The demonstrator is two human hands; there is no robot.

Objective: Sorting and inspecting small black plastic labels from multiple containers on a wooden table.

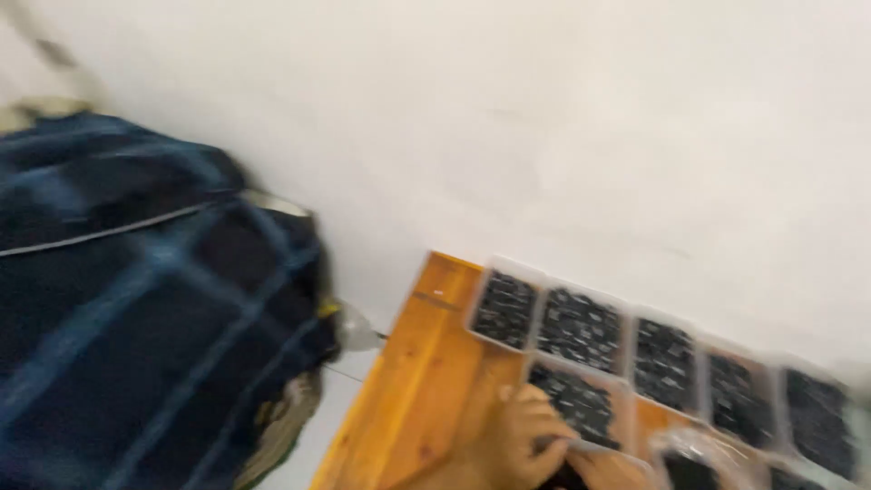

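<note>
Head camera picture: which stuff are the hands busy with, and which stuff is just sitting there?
In use:
- hand, low in the picture, pinching something thin; too blurry to name
- tray of small dark parts right beside that hand
- wooden table under it all

Just lying about:
- back row of trays along the white wall
- dark blue checked cloth on the left
</note>
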